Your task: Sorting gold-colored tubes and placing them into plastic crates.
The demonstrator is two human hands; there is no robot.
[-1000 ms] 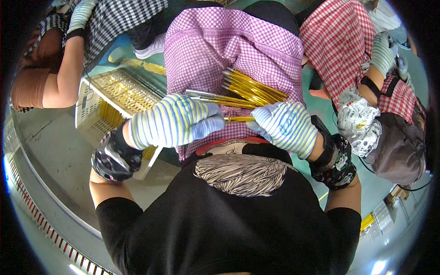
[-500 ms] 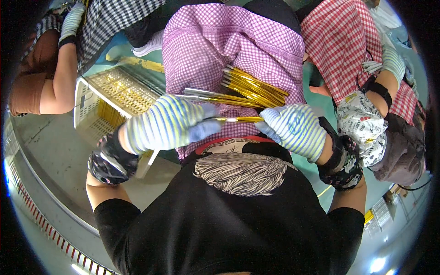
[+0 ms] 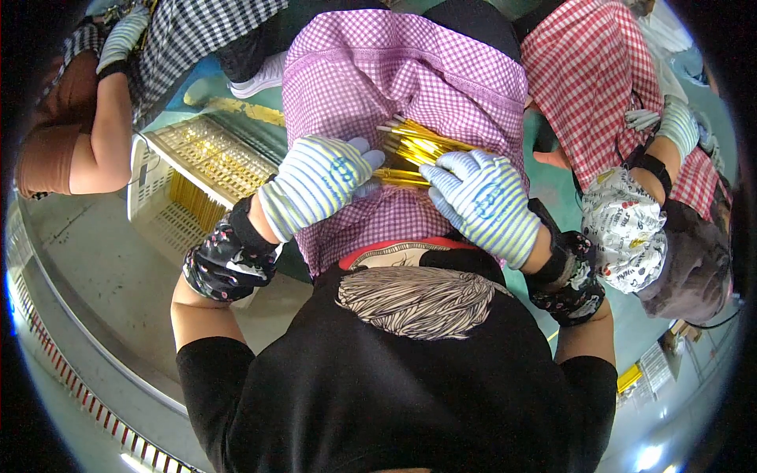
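Note:
My left hand (image 3: 322,183), in a striped knit glove with bluish fingertips, is closed around the left ends of a few slim gold rods (image 3: 404,176) over my lap. From the other side my right hand (image 3: 490,206), gloved alike, has its thumb and fingers closed on the same rods. How many each hand grips is hidden by the gloves. Just beyond lies a loose bundle of gold rods with whitish tips (image 3: 426,140), resting on the pink checked apron (image 3: 355,87) across my lap; my right fingers partly cover it.
A cream plastic basket (image 3: 150,169) with more gold rods stands to the left. Co-workers sit close by: a gloved hand (image 3: 122,39) shows at upper left, another gloved hand (image 3: 678,124) at right beside a red checked apron (image 3: 587,87).
Both hands have moved away from my body toward the bundle, the left also going rightward. The single rod stretched between them is now down among the others, and the silver-ended rods are covered.

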